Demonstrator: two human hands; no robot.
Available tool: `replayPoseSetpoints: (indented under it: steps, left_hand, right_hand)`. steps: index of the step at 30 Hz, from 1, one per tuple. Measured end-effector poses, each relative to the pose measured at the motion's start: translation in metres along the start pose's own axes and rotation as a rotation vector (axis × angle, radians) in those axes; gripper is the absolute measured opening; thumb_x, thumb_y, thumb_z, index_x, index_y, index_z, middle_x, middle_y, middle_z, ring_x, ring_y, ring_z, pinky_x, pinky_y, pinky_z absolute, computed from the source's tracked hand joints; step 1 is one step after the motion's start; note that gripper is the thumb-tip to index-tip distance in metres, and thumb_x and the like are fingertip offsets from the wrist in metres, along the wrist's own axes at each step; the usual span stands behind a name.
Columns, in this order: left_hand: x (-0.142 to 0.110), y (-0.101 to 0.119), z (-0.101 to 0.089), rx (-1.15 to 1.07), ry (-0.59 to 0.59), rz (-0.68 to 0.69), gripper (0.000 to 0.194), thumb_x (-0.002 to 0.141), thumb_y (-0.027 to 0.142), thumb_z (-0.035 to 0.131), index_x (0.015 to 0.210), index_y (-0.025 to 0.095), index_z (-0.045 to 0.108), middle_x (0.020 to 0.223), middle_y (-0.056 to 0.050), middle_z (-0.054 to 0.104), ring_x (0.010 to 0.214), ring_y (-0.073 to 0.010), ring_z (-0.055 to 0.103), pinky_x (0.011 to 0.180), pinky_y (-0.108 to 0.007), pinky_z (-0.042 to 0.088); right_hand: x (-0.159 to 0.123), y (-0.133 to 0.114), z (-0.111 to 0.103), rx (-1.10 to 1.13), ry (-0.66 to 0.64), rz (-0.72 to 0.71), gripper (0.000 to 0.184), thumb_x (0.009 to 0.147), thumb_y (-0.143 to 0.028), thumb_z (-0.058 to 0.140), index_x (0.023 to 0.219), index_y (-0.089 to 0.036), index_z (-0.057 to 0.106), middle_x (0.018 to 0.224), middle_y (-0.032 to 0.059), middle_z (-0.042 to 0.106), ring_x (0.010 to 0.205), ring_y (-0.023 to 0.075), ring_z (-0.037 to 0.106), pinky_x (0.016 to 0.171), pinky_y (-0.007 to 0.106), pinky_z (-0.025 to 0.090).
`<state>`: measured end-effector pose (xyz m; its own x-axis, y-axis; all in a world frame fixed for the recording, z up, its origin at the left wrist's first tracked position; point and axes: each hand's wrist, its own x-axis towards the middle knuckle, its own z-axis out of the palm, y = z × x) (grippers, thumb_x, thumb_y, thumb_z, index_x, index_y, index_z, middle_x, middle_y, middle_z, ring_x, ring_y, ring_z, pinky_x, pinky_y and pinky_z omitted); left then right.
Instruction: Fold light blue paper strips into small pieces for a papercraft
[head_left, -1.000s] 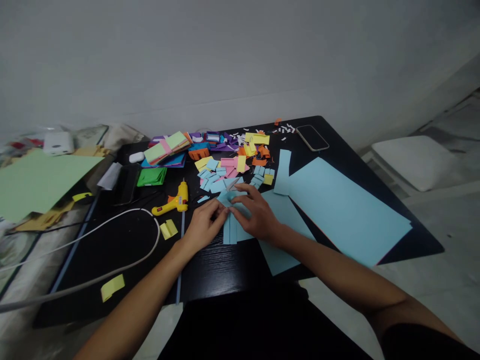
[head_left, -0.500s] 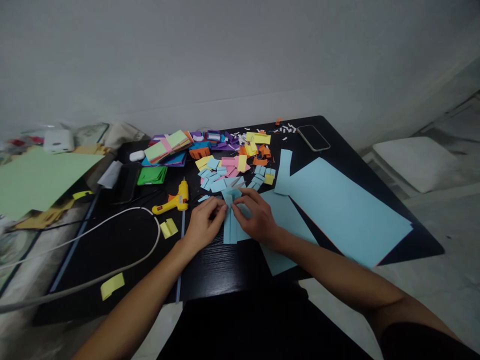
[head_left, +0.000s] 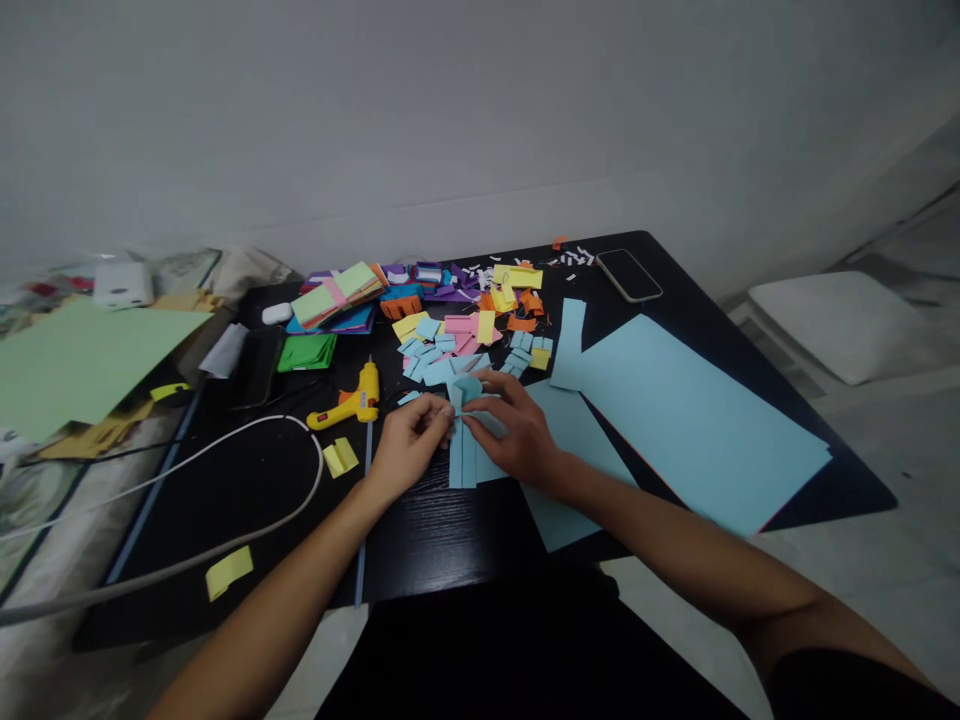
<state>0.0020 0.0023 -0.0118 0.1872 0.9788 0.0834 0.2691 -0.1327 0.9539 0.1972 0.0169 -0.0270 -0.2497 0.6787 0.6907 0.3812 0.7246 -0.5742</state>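
Observation:
Between my two hands is a light blue paper strip (head_left: 463, 455) with lengthwise crease lines, its far end curled upward. My left hand (head_left: 412, 440) pinches the strip's left edge, fingers bent inward. From the other side, my right hand (head_left: 514, 425) grips the curled part between thumb and fingers. Beneath and to the right lies a light blue sheet (head_left: 574, 450), partly covered by my right forearm. Just beyond my hands is a pile of small folded blue paper pieces (head_left: 427, 355), with pink pieces (head_left: 463, 327) and yellow ones mixed in.
A yellow glue gun (head_left: 366, 392) lies left of my hands, near a white cable (head_left: 319, 460). Large blue sheets (head_left: 697, 420) and a phone (head_left: 630, 276) are at the right. Banded paper strips (head_left: 337, 293) and a green paper stack (head_left: 307, 352) sit at the back left.
The strip's far end is curled up more than before. My right fingers have opened slightly and shifted along it, while my left hand stays nearly in place.

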Motion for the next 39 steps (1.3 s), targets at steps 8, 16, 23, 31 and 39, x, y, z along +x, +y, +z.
replayPoseSetpoints:
  steps: [8,16,23,31,39]
  left_hand:
    - [0.001,0.006,0.001,-0.093,-0.027,0.002,0.033,0.1,0.045,0.06,0.081,0.018,0.061,0.067,0.001,0.06,0.059,-0.0124,0.058,0.059,-0.025,0.051]
    - [-0.002,0.009,0.008,-0.183,0.038,0.058,0.022,0.095,0.034,0.068,0.11,0.02,0.059,0.083,0.0,0.065,0.067,-0.0123,0.065,0.063,-0.025,0.057]
    - [-0.008,0.008,0.01,0.112,0.11,0.169,0.034,0.098,0.029,0.065,0.13,0.023,0.054,0.093,-0.001,0.068,0.077,-0.0127,0.067,0.071,-0.026,0.057]
    - [-0.008,0.011,0.01,0.136,0.145,0.211,0.024,0.099,0.025,0.062,0.122,0.021,0.06,0.091,-0.002,0.071,0.075,-0.0131,0.07,0.07,-0.026,0.059]
    - [-0.007,0.012,0.008,0.239,0.189,0.221,0.019,0.095,0.025,0.065,0.113,0.019,0.064,0.086,-0.002,0.072,0.071,-0.0133,0.069,0.067,-0.026,0.058]
  right_hand:
    - [0.0,0.003,-0.002,0.048,-0.032,0.038,0.011,0.098,-0.023,0.069,0.102,-0.026,0.078,0.131,0.0089,0.063,0.102,0.0203,0.072,0.09,0.041,0.066]
    - [-0.005,0.004,0.0,0.013,-0.021,0.063,0.014,0.098,-0.023,0.069,0.103,-0.027,0.081,0.122,0.0076,0.068,0.092,0.0174,0.073,0.083,0.035,0.065]
    - [-0.005,0.002,0.001,-0.001,-0.023,0.018,0.012,0.099,-0.021,0.067,0.093,-0.022,0.078,0.121,0.0088,0.068,0.086,0.0159,0.073,0.08,0.033,0.066]
    - [-0.003,-0.006,-0.002,0.119,-0.008,0.091,0.018,0.096,-0.022,0.07,0.114,-0.026,0.07,0.131,0.01,0.06,0.102,0.02,0.073,0.086,0.037,0.068]
    - [-0.003,-0.012,0.002,0.434,-0.065,0.472,0.065,0.088,-0.028,0.077,0.145,-0.028,0.046,0.134,0.0118,0.06,0.096,0.0191,0.072,0.082,0.036,0.068]
